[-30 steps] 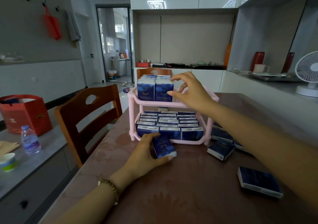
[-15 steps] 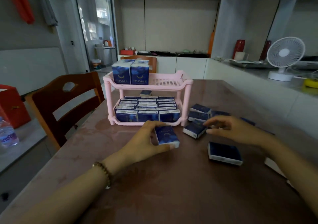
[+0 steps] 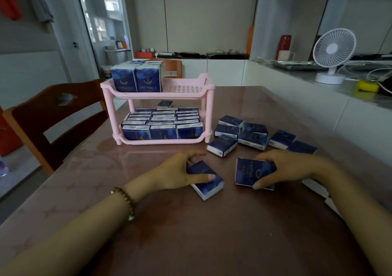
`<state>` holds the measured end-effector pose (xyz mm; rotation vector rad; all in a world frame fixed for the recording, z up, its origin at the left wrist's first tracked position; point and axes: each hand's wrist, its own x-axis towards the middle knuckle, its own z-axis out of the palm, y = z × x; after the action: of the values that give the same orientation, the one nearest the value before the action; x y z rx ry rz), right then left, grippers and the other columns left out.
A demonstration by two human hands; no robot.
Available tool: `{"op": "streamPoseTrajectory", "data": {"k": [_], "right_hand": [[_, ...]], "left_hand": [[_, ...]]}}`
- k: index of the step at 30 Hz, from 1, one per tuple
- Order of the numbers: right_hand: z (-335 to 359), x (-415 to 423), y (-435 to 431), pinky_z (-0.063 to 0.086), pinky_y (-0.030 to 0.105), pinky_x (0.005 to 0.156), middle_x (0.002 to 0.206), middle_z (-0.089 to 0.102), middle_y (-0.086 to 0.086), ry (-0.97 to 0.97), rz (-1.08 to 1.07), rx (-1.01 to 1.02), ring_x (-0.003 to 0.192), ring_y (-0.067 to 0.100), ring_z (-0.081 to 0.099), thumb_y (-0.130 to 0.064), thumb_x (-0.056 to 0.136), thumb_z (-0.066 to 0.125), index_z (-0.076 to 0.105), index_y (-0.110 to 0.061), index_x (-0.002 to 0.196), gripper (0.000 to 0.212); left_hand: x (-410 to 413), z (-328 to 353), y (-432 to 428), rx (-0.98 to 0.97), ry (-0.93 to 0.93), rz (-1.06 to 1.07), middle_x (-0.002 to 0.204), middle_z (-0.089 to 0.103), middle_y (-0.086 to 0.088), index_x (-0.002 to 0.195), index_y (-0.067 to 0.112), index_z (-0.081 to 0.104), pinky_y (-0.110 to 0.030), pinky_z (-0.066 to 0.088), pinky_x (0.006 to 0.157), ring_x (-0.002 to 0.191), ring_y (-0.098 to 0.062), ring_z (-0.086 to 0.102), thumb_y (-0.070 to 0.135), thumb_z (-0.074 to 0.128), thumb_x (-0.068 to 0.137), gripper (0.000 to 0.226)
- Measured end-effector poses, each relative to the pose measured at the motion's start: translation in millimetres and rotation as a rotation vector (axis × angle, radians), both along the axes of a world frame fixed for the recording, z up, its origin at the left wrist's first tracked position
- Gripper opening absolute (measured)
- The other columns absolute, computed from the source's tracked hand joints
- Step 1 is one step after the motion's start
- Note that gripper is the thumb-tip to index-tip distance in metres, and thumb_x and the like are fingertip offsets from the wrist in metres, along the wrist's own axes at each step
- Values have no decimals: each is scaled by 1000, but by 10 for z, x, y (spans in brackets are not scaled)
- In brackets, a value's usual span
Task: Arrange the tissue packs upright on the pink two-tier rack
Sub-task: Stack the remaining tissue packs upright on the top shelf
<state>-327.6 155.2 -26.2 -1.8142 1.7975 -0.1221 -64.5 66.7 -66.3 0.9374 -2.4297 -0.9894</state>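
Gripping one tissue pack [image 3: 209,182] flat on the table [image 3: 212,237] in the left hand [image 3: 178,172], thumb across the top face and fingers curled at the far edge, just in front of the pink rack [image 3: 158,94]. Pinching a second pack [image 3: 252,172] in the right hand [image 3: 290,167], thumb at the near edge and fingers over the far one, also in front of the rack and off to its right. Probably mid-pickup, with the rack's lower tier seemingly full and only the left part of its upper tier stocked. To do it well: lift each pack by its narrow edges, turn it onto a short end before reaching the rack, then set it on the bare mesh [image 3: 182,88] of the upper tier, snug against the standing packs [image 3: 135,80] there. Keep the printed face forward to match. Feed in one hand at a time to avoid toppling the row. Leave the loose heap [image 3: 252,140] right of the rack for later trips.
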Motion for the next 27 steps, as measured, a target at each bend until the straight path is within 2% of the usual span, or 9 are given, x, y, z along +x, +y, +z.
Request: {"op": "streamPoseTrajectory", "data": {"k": [3,6,9,13,16,19,22,25,27], "right_hand": [[-65,107,-14,50,38,92,107,64,-10,-64,3,-116,97,8,62,-53,64,73,59,-26,108,54],[-138,148,-54,49,38,93,111,63,-9,-105,-31,-231,99,9,61,-48,73,71,53,-29,108,43],[-186,158,-84,52,38,88,106,63,-10,-189,-61,-311,94,8,63,-45,76,70,48,-35,99,33],[-196,267,-88,55,30,82,107,63,-12,-352,-68,-466,95,6,63,-41,70,73,50,-35,96,35],[-177,356,-94,52,36,70,98,68,-4,-451,-75,-621,82,22,63,-46,66,70,59,-31,94,33],[-190,401,-82,49,29,62,98,66,-9,-393,-56,-675,75,16,59,-52,70,64,57,-40,95,28],[-231,477,-67,51,19,69,103,59,-21,-333,-19,-619,88,-2,56,-38,79,67,55,-42,100,25],[-273,568,-71,52,21,76,105,59,-21,-398,-7,-596,97,-3,56,-31,79,69,57,-38,102,27],[-260,625,-78,53,22,80,104,60,-22,-422,20,-607,98,-4,56,-30,79,70,58,-37,103,28]], "left_hand": [[88,95,9,56,-35,-98,106,67,8,111,26,61,-15,51,82,92,-1,64,34,73,78,37],[191,152,24,42,-60,-157,88,70,-2,92,13,65,-20,51,70,76,-5,63,33,72,78,25],[288,127,-2,8,4,-143,70,57,0,78,15,54,-18,42,59,63,-5,52,31,72,79,24],[302,89,6,210,437,-8,83,68,1,101,14,50,-20,51,65,78,-9,66,7,70,79,31],[254,93,27,269,621,19,87,70,9,120,14,49,-19,54,71,86,-11,69,-9,63,80,48],[242,52,44,194,581,-13,94,69,11,119,14,51,-24,56,77,91,-21,69,-7,65,80,47],[234,26,50,126,537,-21,96,69,7,107,13,56,-29,57,82,92,-22,68,-1,69,78,35],[237,48,31,9,502,9,87,69,4,98,9,60,-14,48,69,76,-6,64,6,75,74,28],[246,54,26,-8,505,9,78,66,7,96,7,60,-14,39,57,57,-5,48,12,76,73,29]]}}
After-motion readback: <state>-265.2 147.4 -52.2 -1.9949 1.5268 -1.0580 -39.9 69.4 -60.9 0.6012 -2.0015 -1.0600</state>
